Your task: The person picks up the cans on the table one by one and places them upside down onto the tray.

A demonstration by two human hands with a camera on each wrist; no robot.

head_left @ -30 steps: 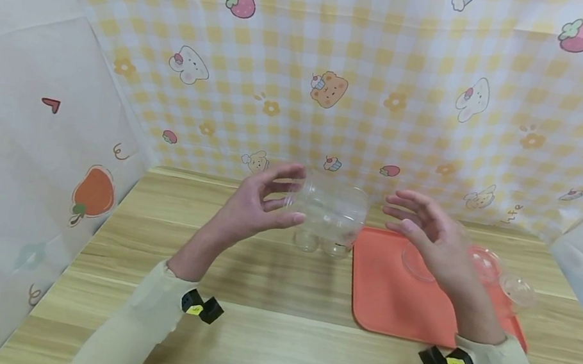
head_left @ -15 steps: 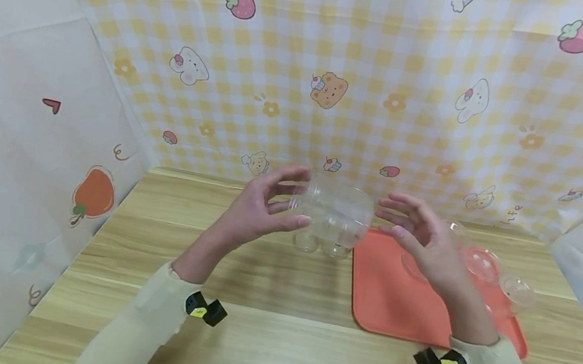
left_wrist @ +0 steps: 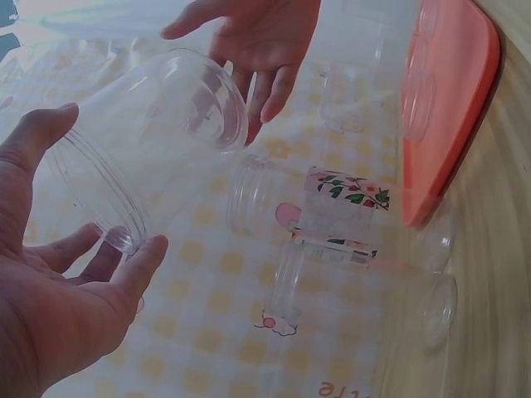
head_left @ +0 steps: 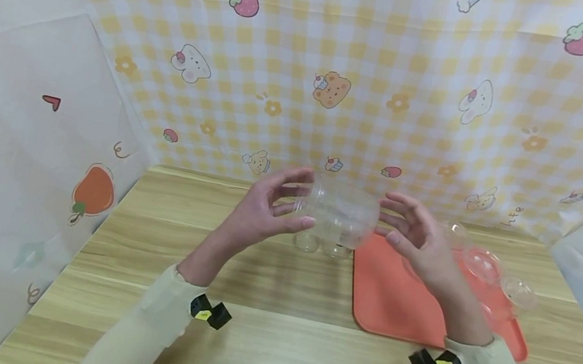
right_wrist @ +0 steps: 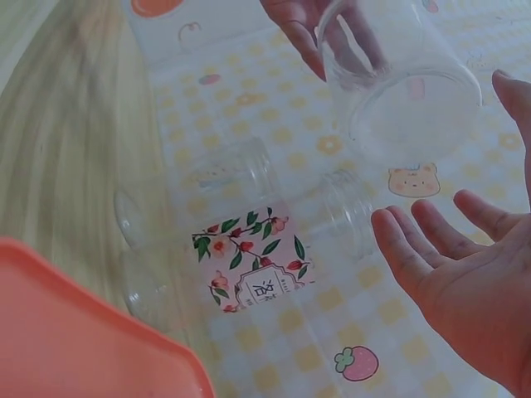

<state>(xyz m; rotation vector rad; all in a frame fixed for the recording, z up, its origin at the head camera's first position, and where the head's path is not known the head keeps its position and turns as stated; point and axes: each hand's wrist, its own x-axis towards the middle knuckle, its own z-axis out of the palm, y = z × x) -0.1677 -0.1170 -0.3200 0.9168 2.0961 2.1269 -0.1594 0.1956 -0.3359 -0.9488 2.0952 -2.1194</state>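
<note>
My left hand holds a large clear plastic jar sideways above the table. Thumb and fingers go round the ribbed neck end, as the left wrist view shows. The jar's base points toward my right hand, whose fingers are spread and slightly bent close to that base. In the right wrist view a gap shows between those fingers and the jar. Behind and below, two clear jars stand upright side by side; the labelled jar bears a pink floral print, and the other jar is beside it.
An orange tray lies on the wooden table at right. Several clear round pieces sit on or around it, among them a clear dish and another clear piece. A yellow checked cloth hangs at the back.
The left hand has carried the jar slightly right. My right hand has drifted left, so the gap between its fingers and the jar's base has narrowed.
</note>
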